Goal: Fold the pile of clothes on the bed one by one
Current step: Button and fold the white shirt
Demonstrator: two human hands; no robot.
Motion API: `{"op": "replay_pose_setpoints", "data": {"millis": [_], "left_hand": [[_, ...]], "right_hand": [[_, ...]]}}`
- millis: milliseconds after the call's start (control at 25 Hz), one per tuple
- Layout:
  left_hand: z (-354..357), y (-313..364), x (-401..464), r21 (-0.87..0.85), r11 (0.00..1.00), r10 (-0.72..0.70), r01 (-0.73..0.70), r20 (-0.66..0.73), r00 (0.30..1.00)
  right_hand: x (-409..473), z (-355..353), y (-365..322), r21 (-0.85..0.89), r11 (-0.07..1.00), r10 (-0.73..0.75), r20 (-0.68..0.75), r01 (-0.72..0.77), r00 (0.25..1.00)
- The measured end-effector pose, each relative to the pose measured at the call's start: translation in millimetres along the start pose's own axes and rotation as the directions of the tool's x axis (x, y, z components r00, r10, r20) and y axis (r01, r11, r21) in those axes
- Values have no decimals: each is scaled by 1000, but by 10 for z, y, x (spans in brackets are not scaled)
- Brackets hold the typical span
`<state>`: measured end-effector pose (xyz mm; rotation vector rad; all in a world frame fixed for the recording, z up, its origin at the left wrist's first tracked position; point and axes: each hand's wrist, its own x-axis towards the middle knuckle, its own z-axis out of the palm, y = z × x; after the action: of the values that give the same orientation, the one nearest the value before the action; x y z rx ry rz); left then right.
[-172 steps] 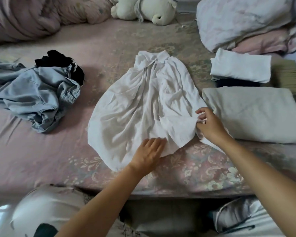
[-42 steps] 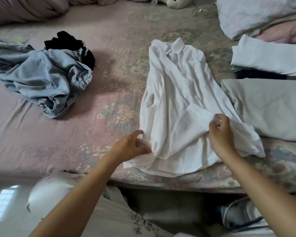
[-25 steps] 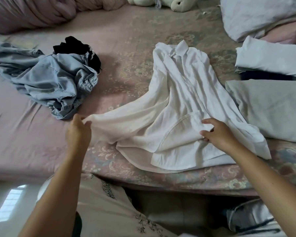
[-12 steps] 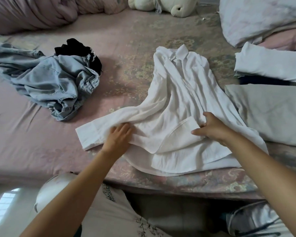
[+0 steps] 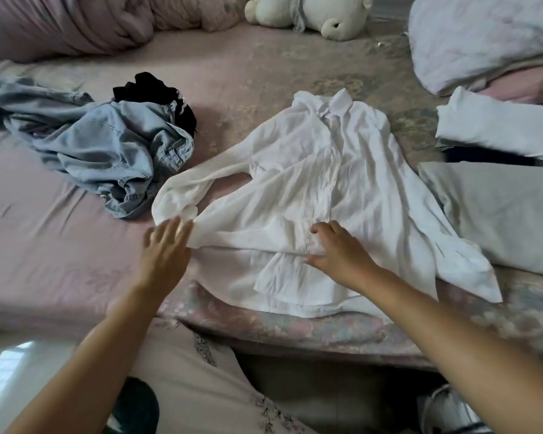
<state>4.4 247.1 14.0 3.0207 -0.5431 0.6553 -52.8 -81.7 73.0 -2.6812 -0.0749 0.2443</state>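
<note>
While the white shirt point(image 5: 326, 195) lies spread mid-bed, collar pointing to the far side, its hem reaches the bed's near edge point(image 5: 295, 333) and slightly overhangs it. Left hand point(image 5: 165, 252) is motion-blurred, fingers point(image 5: 170, 230) straight and spread, at the shirt's near-left edge where the left sleeve point(image 5: 195, 180) doubles back on itself; contact with the cloth cannot be told from the blur. Right hand point(image 5: 339, 252) rests on the shirt's lower front, fingers point(image 5: 322, 230) bent and apart, pressing a crease in the fabric. Right sleeve cuff point(image 5: 470, 270) trails off the shirt's near-right, overlapping a folded grey piece point(image 5: 499, 211). Beyond that piece, right of the shirt's collar, a folded white item point(image 5: 496, 130) sits on something dark. Left of the shirt, the unfolded pile: denim garment point(image 5: 107, 151) with a black garment point(image 5: 157, 92) on its far side; the denim's edge lies just beside the doubled sleeve. Bare pink sheet point(image 5: 44, 230) is open left of the shirt, nearer than the denim. More bare sheet beyond the collar, up to a plush toy point(image 5: 326, 14).
</note>
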Motion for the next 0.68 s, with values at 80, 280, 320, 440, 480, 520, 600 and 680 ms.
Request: {"op": "replay_pose_setpoints", "data": {"millis": [80, 280, 320, 440, 480, 520, 600, 680], "left_hand": [[14, -14, 41, -15, 965, 261, -262, -44, 964], [-33, -30, 182, -207, 968, 154, -138, 63, 986], [-59, -26, 212, -232, 967, 130, -109, 77, 989], [-119, -29, 221, -277, 959, 83, -52, 100, 991], [-128, -31, 208, -291, 956, 58, -27, 99, 993], [-134, -37, 195, -296, 955, 32, -1, 103, 994], [-161, -27, 178, -289, 957, 3, 25, 95, 995], [-188, -3, 177, -302, 953, 16, 7, 73, 997]], "right_hand": [[-192, 57, 27, -251, 968, -15, 61, 29, 998], [-747, 6, 602, -581, 814, 38, 29, -14, 999], [-824, -2, 783, -627, 779, -16, -51, -19, 999], [-955, -45, 1156, -664, 740, -62, -233, -112, 971], [-969, -54, 1207, -645, 752, -36, -248, -138, 968], [-973, -58, 1233, -610, 780, -31, -257, -137, 966], [-1007, -41, 1198, -493, 857, 9, -272, -147, 962], [-1048, -17, 1154, -423, 886, 47, -325, -189, 945]]}}
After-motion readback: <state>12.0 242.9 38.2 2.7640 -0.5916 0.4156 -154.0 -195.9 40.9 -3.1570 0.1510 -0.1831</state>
